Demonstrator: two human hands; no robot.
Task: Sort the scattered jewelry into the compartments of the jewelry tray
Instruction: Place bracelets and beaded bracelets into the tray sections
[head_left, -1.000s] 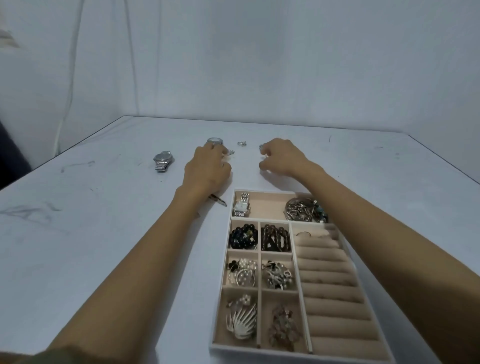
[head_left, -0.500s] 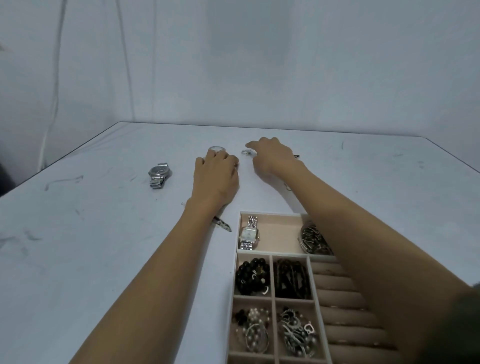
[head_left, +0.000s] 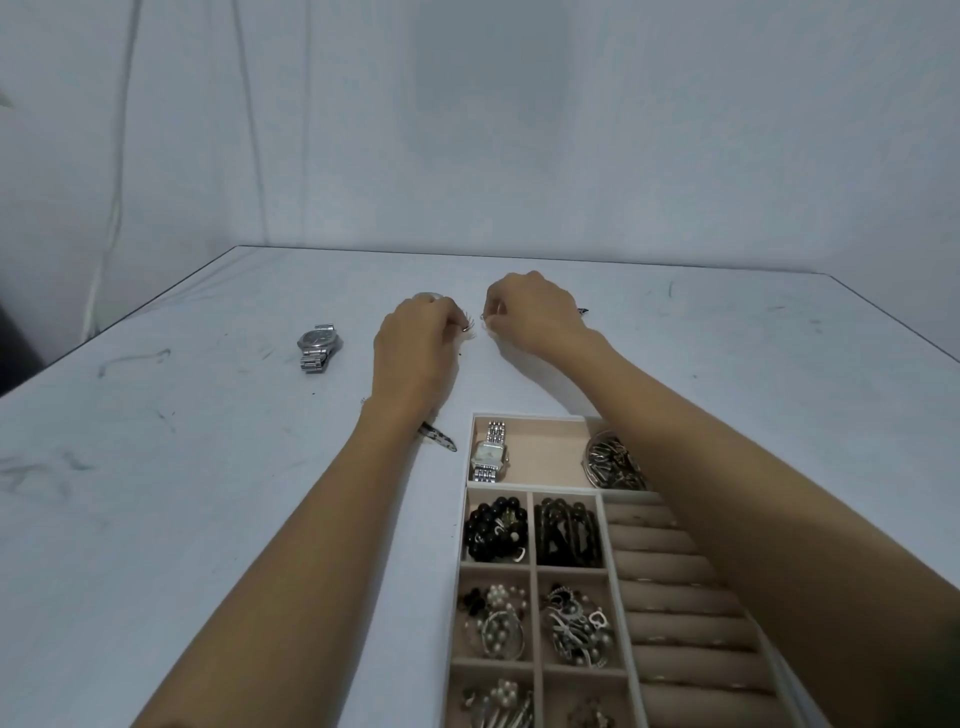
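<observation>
Left hand, right hand pinching unclear pieces; jewelry tray cropped

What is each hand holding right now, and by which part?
The left hand pinches a small silver ribbed piece by its left edge; the right hand pinches a tiny silver piece, grip point too small to tell.

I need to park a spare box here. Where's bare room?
Widest: the table left of the left forearm, nearer than the silver watch. Also right of the right hand, beyond the jewelry tray. Crowded between it and the left hand, and around the hair clip.
</observation>
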